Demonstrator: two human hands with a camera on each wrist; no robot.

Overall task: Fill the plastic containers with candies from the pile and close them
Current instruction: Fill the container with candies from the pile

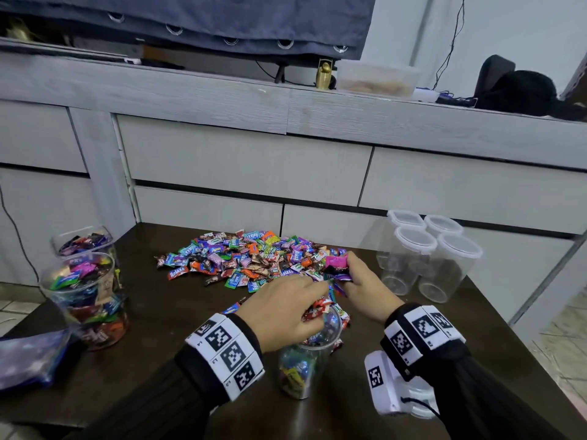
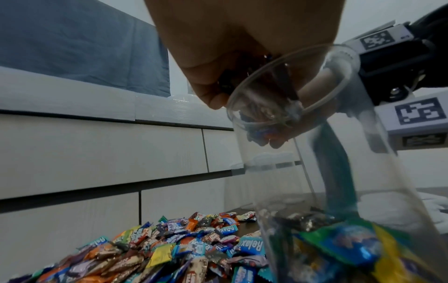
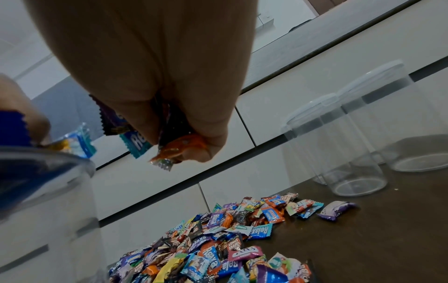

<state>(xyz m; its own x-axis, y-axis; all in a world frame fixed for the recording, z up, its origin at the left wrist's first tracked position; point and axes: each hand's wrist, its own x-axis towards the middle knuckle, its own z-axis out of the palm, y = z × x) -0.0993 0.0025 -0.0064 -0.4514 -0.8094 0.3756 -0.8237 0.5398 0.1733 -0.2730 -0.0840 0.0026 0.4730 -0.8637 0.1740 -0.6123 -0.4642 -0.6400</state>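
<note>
Pale grey drawers (image 1: pixel 241 160) rise behind a dark brown bench (image 1: pixel 165 319), and a blue curtain (image 1: pixel 190 20) hangs above them. On the bench a wide pile of candies (image 1: pixel 251 258) lies toward the drawers. Four empty lidded containers (image 1: pixel 425 252) stand close together at the far right, well apart from the pile. At the left edge two filled containers (image 1: pixel 85 290), without lids, stand one behind the other, with a blue plastic bag (image 1: pixel 28 360) lying just beside the nearer one.

Near the front edge stands an open container (image 1: pixel 305 360), partly filled with candies. The left hand (image 1: pixel 279 312) is over its mouth, its grip closed on a bunch of candies at the rim, so the opening is mostly covered in the head view. The right hand (image 1: pixel 359 287) is just beyond the container, between it and the pile, its grip clenched round a handful of candies (image 1: pixel 336 268); pink and purple wrappers stick out between the fingers (image 1: pixel 347 282). A few loose candies (image 1: pixel 336 315) lie on the bench beside the container, though the hands may hide others. A white lid (image 1: pixel 416 404) seems to lie under the right wrist, mostly hidden.
</note>
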